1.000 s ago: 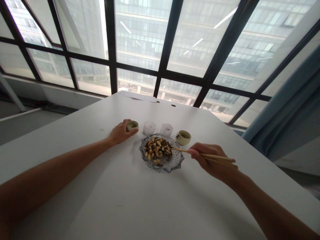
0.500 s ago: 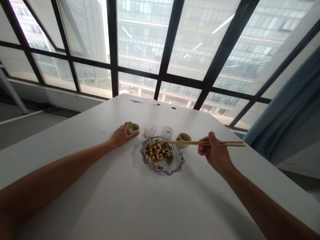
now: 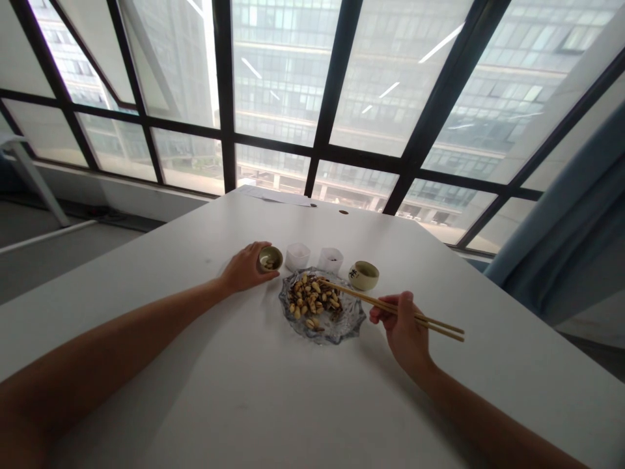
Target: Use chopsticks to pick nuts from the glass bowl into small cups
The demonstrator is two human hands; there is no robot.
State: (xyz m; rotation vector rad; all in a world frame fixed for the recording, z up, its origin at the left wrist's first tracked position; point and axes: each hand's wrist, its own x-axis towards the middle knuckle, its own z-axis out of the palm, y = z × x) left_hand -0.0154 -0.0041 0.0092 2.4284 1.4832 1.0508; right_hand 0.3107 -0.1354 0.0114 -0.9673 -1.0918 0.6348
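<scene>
My left hand (image 3: 247, 268) is wrapped round a small green-glazed cup (image 3: 270, 258), tilted towards me, with a few pale pieces inside. My right hand (image 3: 403, 326) grips a pair of wooden chopsticks (image 3: 381, 303), their tips over the heap in a scalloped glass dish (image 3: 352, 319). That heap mixes pistachio-like nuts (image 3: 312, 294) with thin dark pieces, perhaps sunflower seeds; whether the tips pinch any piece I cannot tell. Behind the dish stand two white translucent cups, a left one (image 3: 297, 256) and a right one (image 3: 331, 260) holding small dark bits. A second green cup (image 3: 364, 275) with dark lettering stands to their right.
The white table (image 3: 234, 404) reaches to large black-framed windows. Sheets of paper (image 3: 276, 195) and two small dark round spots lie near its far edge. A blue curtain (image 3: 561, 215) hangs at the right.
The left cup has been tipped towards me, so its contents now show. My right hand has come lower and left, and the chopsticks now slope up towards the heap.
</scene>
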